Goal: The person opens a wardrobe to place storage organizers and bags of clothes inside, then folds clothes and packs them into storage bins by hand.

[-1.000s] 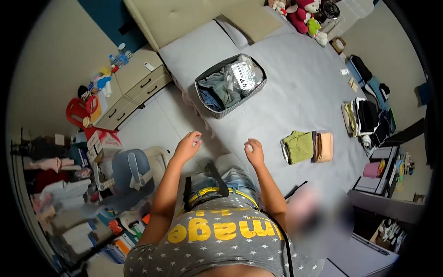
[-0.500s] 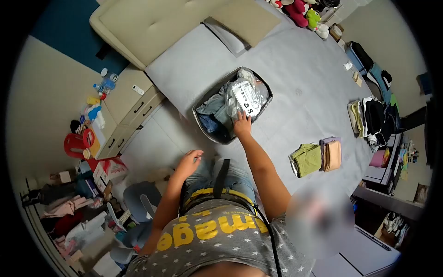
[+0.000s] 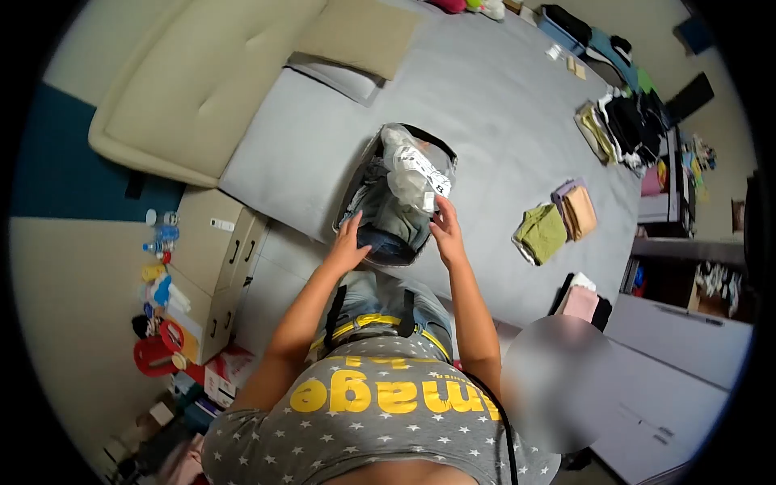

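Observation:
A dark-rimmed storage basket [image 3: 345, 202] sits at the near edge of the grey bed [image 3: 477, 97]. Inside lie folded denim clothes [image 3: 388, 218] and a clear plastic bag [image 3: 404, 166] with a white printed label. My left hand [image 3: 347, 246] is at the basket's near left side, fingers apart, over the rim beside the jeans. On the other side, my right hand [image 3: 447, 234] has its fingers spread near the right rim, fingertips close to the lower end of the bag. Neither hand visibly grips anything.
A green folded garment [image 3: 541, 233] and a peach one [image 3: 579, 212] lie on the bed to the right. Beyond them is a clothes pile [image 3: 630, 125]. Pillows [image 3: 356, 36] rest by the headboard [image 3: 186, 97]. Drawers [image 3: 212, 242] stand left; a pink cloth [image 3: 580, 303] lies at the lower right.
My right hand has left the plastic bag's label and moved to the basket's right side. My left hand has come up to its left side. The bag leans differently, and the view has turned.

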A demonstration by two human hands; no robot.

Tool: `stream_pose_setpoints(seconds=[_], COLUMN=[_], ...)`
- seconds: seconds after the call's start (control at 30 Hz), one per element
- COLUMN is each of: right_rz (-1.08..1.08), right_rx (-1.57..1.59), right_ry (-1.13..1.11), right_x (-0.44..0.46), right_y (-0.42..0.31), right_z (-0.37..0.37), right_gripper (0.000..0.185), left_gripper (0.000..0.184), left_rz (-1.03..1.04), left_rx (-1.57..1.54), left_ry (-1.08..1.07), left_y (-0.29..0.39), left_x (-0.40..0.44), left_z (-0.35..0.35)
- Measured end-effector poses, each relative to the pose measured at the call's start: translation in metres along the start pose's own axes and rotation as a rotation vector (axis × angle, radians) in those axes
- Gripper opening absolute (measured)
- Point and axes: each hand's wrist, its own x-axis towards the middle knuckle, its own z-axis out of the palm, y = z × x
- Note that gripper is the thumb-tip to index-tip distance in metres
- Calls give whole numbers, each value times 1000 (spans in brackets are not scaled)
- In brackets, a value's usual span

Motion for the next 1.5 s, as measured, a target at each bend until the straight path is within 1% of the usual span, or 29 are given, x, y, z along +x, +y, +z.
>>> stream_pose_setpoints(seconds=[0.03,0.17,0.2,0.27,0.3,0.37,0.4,0.47,0.53,0.67,0.7,0.73,0.77,0.8,0.87,0.93,0.97,1.03,1.07,1.13,1.2,1.23,1.27,1.3,1.33,1.37,1.4,1.47,1.5], right_rz=[-3,-75,-108,-103,-83,-85,-85,-133,-104,-116,-150,-186,-242,-248,-3,-4,-11,-240,-243,-356,-351,-157,34,221,218,437,616,514,325], right_rx=[-4,120,112,105,-25,-143,-143,-111,-116,-392,-552,-712,-777,-774,-481,-637,-634,-1093,-1091,-1241,-1246,-1171,-1090,-912,-912,-174,573,706,608], right_ry=[26,27,-15,-25,-27,43,57,278,295,385,457,531,681,682,778,841,840,765,760,780,801,828,853,799,802,828,771,734,747], right_x=[-7,-35,-41,-51,-57,-67,-69,-71,-65,-40,-32,-24,-14,-4,13,25,27,28,28,29,30,30,31,35,37,40,41,43,46], right_y=[-10,-38,-43,-46,-44,-23,-16,-9,-20,-48,-57,-62,-62,-63,-63,-66,-69,-93,-97,-101,-87,-78,-68,-52,-45,-37,-32,-23,-24], right_z=[4,22,30,47,50,45,40,34,34,40,45,48,49,42,14,-20,-28,-32,-33,-35,-41,-42,-45,-51,-51,-50,-46,-43,-46], right_gripper=[61,56,55,54,54,60,60,68,78,93,94,94,80,80,54,30,30,21,21,21,21,24,28,36,36,38,41,35,30], left_gripper=[88,100,93,65,46,15,16,13,13,10,17,17,21,26,34,37,38,35,33,25,20,16,16,17,18,22,22,29,34], left_rz=[52,65,142,357,246,299,265,226,216,131,0,4,106,209,189,153,253,349,442,374,133,18,18,-145,-303,-340,-339,-207,-195], left_rx=[63,116,153,-67,-370,-144,-116,-82,-139,-159,-176,-174,-171,-168,-157,-14,115,212,306,343,451,364,363,59,-245,-595,-596,-783,-891], left_ry=[39,-44,7,155,162,274,275,233,200,96,-16,-10,-38,-66,-128,-184,-82,34,144,212,463,466,469,391,303,169,171,137,213], left_y=[2,33,30,7,-19,-4,3,23,39,86,114,111,105,103,129,136,125,107,100,85,68,42,11,-20,-8,2,4,4,22], left_x=[14,65,75,100,118,114,116,114,121,138,130,133,139,143,130,123,125,122,120,119,119,127,138,150,147,135,136,136,131], left_z=[-3,3,15,42,63,44,33,12,-3,-29,-44,-43,-39,-38,-64,-90,-97,-106,-109,-109,-103,-93,-79,-63,-66,-61,-54,-44,-51])
